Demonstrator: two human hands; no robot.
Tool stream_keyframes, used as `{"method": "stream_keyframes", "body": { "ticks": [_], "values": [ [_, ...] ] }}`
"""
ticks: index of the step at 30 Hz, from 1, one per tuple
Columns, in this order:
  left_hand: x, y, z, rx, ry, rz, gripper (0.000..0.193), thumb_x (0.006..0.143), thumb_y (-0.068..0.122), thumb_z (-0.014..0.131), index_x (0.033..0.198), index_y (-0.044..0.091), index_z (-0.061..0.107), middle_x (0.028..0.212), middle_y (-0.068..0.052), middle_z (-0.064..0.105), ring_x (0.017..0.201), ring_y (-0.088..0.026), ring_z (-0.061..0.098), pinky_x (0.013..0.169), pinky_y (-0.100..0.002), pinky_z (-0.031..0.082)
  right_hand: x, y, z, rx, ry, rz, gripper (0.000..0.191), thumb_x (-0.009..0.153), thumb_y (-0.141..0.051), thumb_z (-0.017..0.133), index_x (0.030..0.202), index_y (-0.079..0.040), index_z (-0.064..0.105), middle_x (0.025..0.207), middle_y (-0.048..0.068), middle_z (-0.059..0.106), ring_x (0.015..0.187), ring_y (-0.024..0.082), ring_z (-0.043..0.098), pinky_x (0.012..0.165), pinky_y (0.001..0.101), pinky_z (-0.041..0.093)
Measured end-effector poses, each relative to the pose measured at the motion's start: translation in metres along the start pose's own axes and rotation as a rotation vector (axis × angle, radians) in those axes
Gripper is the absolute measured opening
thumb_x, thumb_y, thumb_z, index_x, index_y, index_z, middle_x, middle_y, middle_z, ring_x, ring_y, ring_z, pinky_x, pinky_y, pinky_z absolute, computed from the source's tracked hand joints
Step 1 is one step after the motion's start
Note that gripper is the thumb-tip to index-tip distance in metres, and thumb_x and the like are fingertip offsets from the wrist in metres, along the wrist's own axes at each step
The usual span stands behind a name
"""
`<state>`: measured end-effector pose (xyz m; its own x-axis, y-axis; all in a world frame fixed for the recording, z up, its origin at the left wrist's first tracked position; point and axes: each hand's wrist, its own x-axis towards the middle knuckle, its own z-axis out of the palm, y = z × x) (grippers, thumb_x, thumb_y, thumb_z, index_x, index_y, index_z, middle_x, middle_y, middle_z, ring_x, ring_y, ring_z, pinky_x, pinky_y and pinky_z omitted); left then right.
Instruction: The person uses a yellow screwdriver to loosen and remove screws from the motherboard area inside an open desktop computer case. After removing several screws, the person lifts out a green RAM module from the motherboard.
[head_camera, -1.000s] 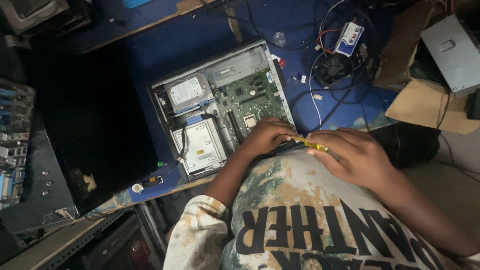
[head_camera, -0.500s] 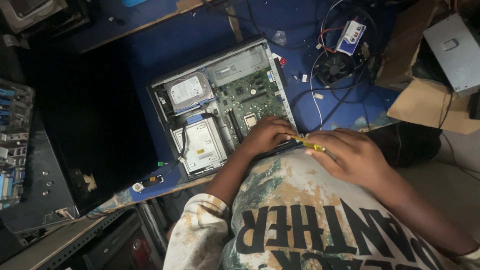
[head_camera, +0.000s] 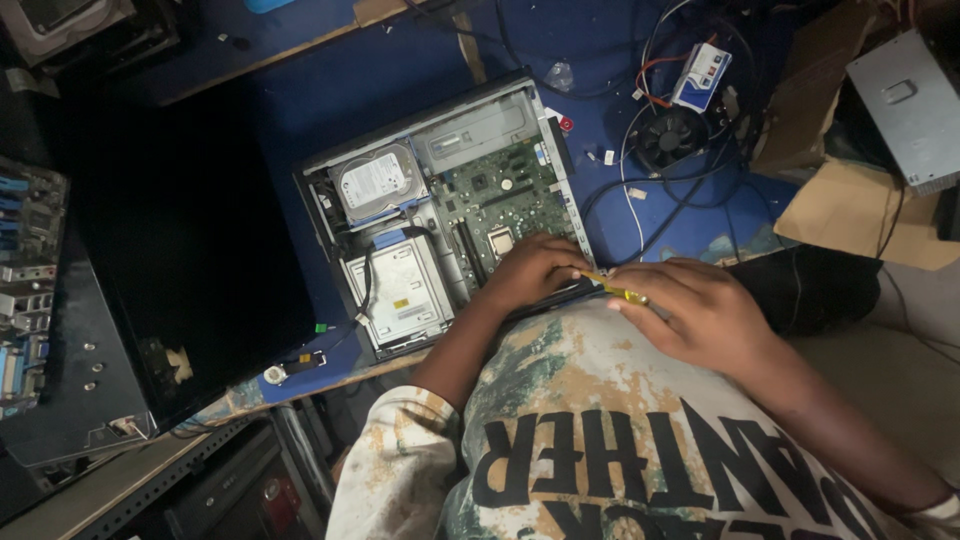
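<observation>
The left hand (head_camera: 535, 270) lies with its fingers curled down on the near edge of the open computer case (head_camera: 445, 210), right beside the green circuit board (head_camera: 500, 195). I cannot tell if it grips anything under its fingers. The right hand (head_camera: 700, 315) is closed around a yellow screwdriver (head_camera: 612, 291), and the tool's tip points toward the left hand at the edge of the case. The two hands are close together, just above the person's printed shirt (head_camera: 620, 440). The case lies flat on a blue table (head_camera: 400, 70) with its side off. Inside it, a round-topped silver hard drive (head_camera: 378, 182) sits at the far left, and a flat silver drive box (head_camera: 400, 290) sits nearer, beside the board. To the right of the case, a small black fan (head_camera: 668, 135) and a tangle of wires (head_camera: 640, 205) lie on the table. A big dark panel (head_camera: 170, 260) lies to the left of the case.
</observation>
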<state>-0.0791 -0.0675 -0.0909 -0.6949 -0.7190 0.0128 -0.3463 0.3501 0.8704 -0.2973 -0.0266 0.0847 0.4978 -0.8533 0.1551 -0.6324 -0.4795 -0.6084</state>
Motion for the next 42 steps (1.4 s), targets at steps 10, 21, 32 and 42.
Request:
{"method": "stream_keyframes", "body": {
  "ticks": [10, 21, 32, 42],
  "values": [
    [-0.001, 0.002, -0.002, -0.026, 0.003, 0.013, 0.017, 0.092, 0.021, 0.073, 0.108, 0.017, 0.077, 0.11, -0.003, 0.076, 0.107, -0.026, 0.068, 0.099, -0.043, 0.05, 0.001, -0.004, 0.001, -0.001, -0.025, 0.029, 0.028, 0.084, -0.02, 0.081, 0.106, -0.005, 0.072, 0.1, 0.01, 0.076, 0.09, 0.023, 0.076, 0.08, 0.035, 0.059],
    [-0.01, 0.023, -0.007, -0.077, 0.057, 0.11, 0.02, 0.088, 0.019, 0.074, 0.107, 0.014, 0.075, 0.107, -0.004, 0.075, 0.104, -0.026, 0.071, 0.091, -0.041, 0.055, 0.006, -0.032, -0.018, -0.285, -0.247, 0.107, 0.035, 0.091, -0.039, 0.073, 0.109, -0.008, 0.073, 0.093, 0.01, 0.074, 0.083, 0.024, 0.073, 0.078, 0.0367, 0.058],
    [-0.029, 0.078, -0.008, -0.046, 0.086, 0.026, 0.024, 0.095, 0.025, 0.065, 0.113, 0.011, 0.07, 0.103, -0.01, 0.073, 0.098, -0.032, 0.071, 0.083, -0.043, 0.056, 0.023, -0.07, -0.03, -0.606, -0.563, 0.2, 0.046, 0.096, -0.052, 0.054, 0.108, -0.01, 0.068, 0.089, 0.009, 0.072, 0.076, 0.024, 0.071, 0.073, 0.0368, 0.057],
    [-0.048, 0.09, 0.0, -0.018, 0.246, 0.043, 0.034, 0.09, 0.029, 0.066, 0.118, 0.011, 0.068, 0.11, -0.012, 0.072, 0.102, -0.034, 0.07, 0.087, -0.046, 0.055, 0.028, -0.101, -0.04, -0.321, -0.189, -0.25, 0.026, 0.088, -0.023, 0.063, 0.106, -0.004, 0.066, 0.095, 0.011, 0.073, 0.083, 0.028, 0.073, 0.073, 0.0363, 0.056]
  ]
}}
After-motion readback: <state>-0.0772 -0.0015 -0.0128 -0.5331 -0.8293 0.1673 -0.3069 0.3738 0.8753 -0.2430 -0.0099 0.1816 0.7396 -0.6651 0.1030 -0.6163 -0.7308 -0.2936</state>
